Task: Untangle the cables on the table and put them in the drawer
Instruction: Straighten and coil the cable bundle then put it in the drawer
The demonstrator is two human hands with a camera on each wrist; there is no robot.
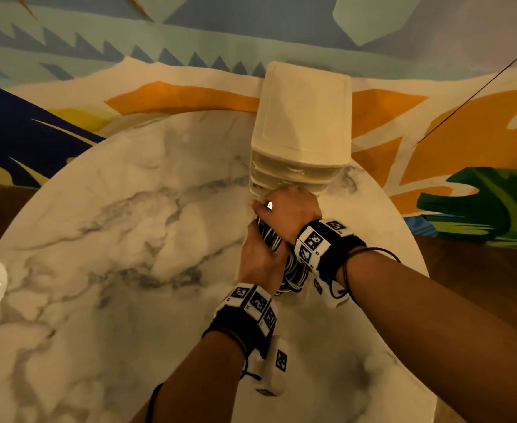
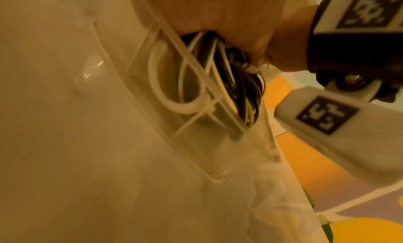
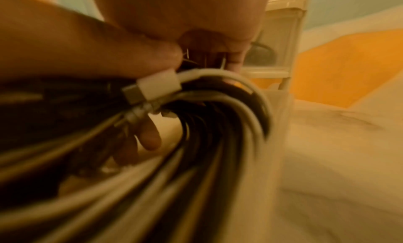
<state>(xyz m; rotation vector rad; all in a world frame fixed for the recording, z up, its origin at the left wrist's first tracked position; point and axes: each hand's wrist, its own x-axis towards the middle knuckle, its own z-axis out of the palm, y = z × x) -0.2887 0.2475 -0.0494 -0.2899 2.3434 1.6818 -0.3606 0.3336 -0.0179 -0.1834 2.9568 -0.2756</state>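
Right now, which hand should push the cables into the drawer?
Left, probably. The left hand already grips the cables just before the drawer. The right hand sits at the drawer front, better placed to steady it.

A round marble table stands on a patterned rug; wooden floor shows at 3 o'clock.
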